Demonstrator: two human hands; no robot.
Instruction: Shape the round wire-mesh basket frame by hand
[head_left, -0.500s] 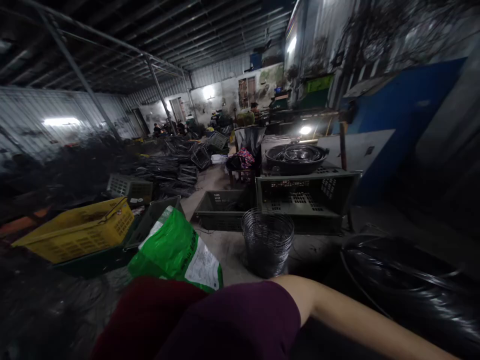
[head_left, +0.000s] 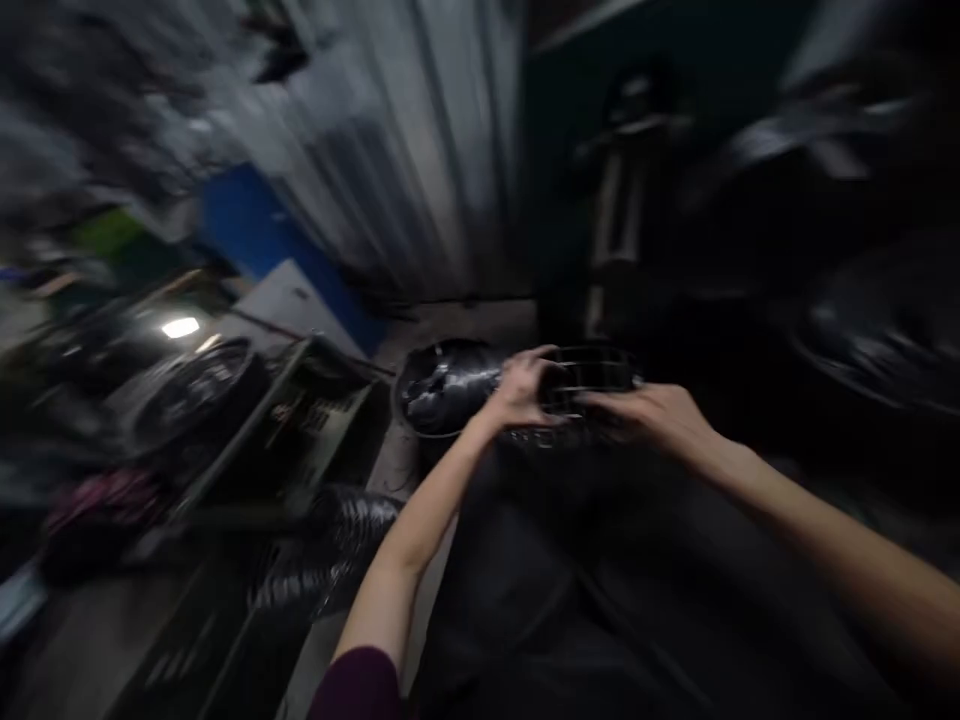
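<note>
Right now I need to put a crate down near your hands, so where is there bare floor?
One pale strip of floor runs between the green crate and the dark sheet under both arms. Around the left hand and right hand, on the wire basket, it is crowded; the black tub sits close behind.

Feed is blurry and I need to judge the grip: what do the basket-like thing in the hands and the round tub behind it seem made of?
The basket looks like thin dark metal wire: open bars, gaps showing through. The left hand and right hand are on it. The tub seems dark plastic holding something glossy, maybe wire coils; blur leaves that open.
</note>
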